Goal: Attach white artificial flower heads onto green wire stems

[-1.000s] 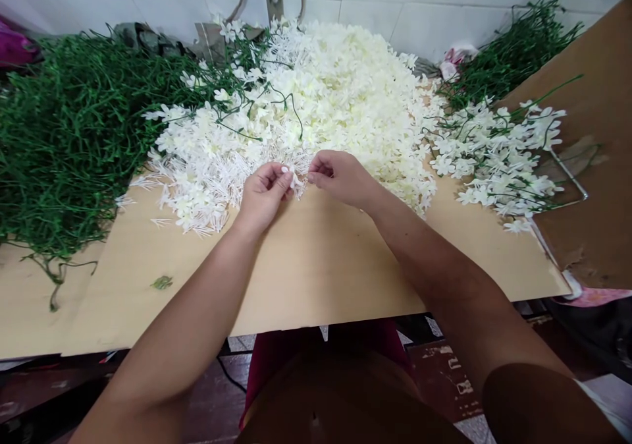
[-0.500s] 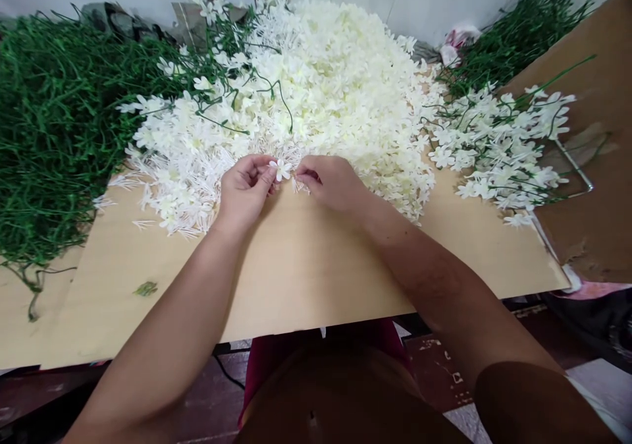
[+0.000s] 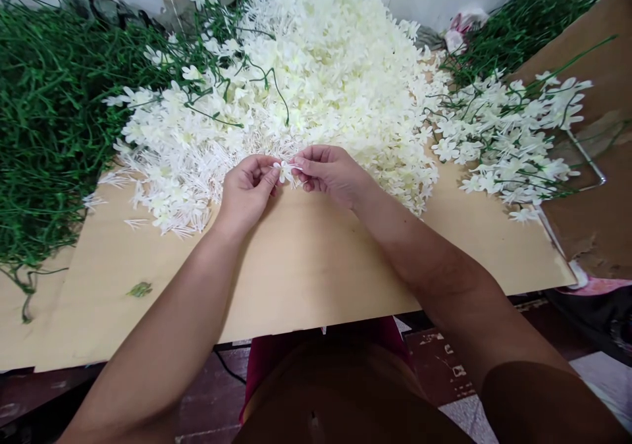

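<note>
A single white artificial flower (image 3: 284, 172) is pinched between the thumb and fingers of my left hand (image 3: 245, 190). Just to its right, my right hand (image 3: 332, 175) is closed in a pinch on a thin white pronged stem piece (image 3: 297, 166), whose end meets the flower. How far the two fit together is too small to tell. Behind both hands spreads a large heap of loose white flower heads (image 3: 340, 68), with white pronged stem pieces (image 3: 197, 167) mixed in at its left front edge.
Green artificial stems (image 3: 54, 121) are heaped at the left, with more green stems (image 3: 528, 29) at the back right. Finished-looking white sprays (image 3: 518, 134) lie beside a cardboard box (image 3: 592, 220). A small green scrap (image 3: 140, 290) rests on the tabletop (image 3: 306, 266).
My right hand has turned and come left to the flower, now showing a white stem piece in its pinch. My left hand keeps hold of the flower. The view has shifted slightly.
</note>
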Demonstrator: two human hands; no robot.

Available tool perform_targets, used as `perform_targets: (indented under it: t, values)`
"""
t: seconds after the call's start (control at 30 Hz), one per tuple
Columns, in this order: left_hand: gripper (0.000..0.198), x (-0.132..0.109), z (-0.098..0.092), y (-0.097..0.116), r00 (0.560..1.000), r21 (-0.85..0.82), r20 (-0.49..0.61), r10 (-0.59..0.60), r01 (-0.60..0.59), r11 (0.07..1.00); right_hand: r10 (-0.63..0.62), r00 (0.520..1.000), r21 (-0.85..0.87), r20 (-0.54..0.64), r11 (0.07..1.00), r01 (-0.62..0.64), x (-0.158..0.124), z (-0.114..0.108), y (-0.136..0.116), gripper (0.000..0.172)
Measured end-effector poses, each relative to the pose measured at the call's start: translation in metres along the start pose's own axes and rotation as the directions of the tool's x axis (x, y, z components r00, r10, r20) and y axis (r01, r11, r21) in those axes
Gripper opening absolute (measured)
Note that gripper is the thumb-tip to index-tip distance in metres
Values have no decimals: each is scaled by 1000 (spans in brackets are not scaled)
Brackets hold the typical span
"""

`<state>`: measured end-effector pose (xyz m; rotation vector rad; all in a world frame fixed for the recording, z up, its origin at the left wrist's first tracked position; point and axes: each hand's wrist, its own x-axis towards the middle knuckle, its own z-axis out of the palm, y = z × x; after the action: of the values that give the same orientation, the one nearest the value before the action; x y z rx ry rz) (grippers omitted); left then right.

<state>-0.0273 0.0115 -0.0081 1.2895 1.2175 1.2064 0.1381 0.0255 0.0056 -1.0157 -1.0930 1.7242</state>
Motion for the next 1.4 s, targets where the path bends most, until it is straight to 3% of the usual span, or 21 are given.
perform_targets:
  t: [0.1, 0.23, 0.37, 0.5, 0.57, 0.67, 0.77, 0.87, 1.0, 1.1, 1.23, 1.33, 1.4]
  values:
    - [13, 0, 0, -1, 1000, -5, 3, -10, 10, 1000, 31, 999, 64, 15, 997, -31, -1, -2, -1, 35]
    - [15, 1, 0, -2, 1000, -25, -5, -17, 17, 1000, -4, 998, 28, 66, 1000, 2, -3, -2, -1, 43]
    - [15, 1, 1, -2, 999, -43, -7, -33, 33, 999, -103, 995, -96, 17, 990, 104, -1, 1, 4, 43]
    - [14, 0, 1, -1, 999, -34, 2, -42, 42, 999, -203, 978, -338, -37, 924, 179, 0, 5, 10, 24]
    - [13, 1, 0, -2, 999, -17, -2, -33, 33, 999, -274, 962, -517, -20, 826, 224, -2, 4, 9, 13]
    - [12, 1, -1, -4, 1000, -1, -9, -18, 18, 1000, -314, 943, -762, 110, 582, 283, -9, -4, 2, 9]
    - [12, 2, -2, -5, 1000, -1, -11, -14, 14, 1000, -202, 937, -874, 284, 348, 340, -15, -13, -6, 26]
    - [13, 2, -2, -5, 1000, 9, -12, -5, 5, 1000, -69, 937, -926, 342, 148, 348, -18, -14, -10, 32]
    - [13, 2, -2, -5, 1000, 22, -12, -12, 12, 1000, -60, 953, -953, 298, 36, 300, -15, -10, -8, 19]
    - [14, 2, -3, -6, 1000, 28, -15, -12, 12, 1000, -180, 950, -954, 254, 114, 277, -11, -11, -6, 17]
    - [13, 3, -3, -8, 1000, 19, -9, -12, 12, 1000, -357, 924, -867, 139, 407, 288, -8, -15, -6, 16]
    - [13, 3, -2, -8, 1000, 1, -9, -27, 27, 1000, -347, 935, -750, 69, 600, 278, -6, -14, -7, 15]
    - [13, 3, -2, -7, 999, -6, -17, -32, 32, 999, -290, 955, -685, 68, 683, 256, -5, -13, -8, 13]
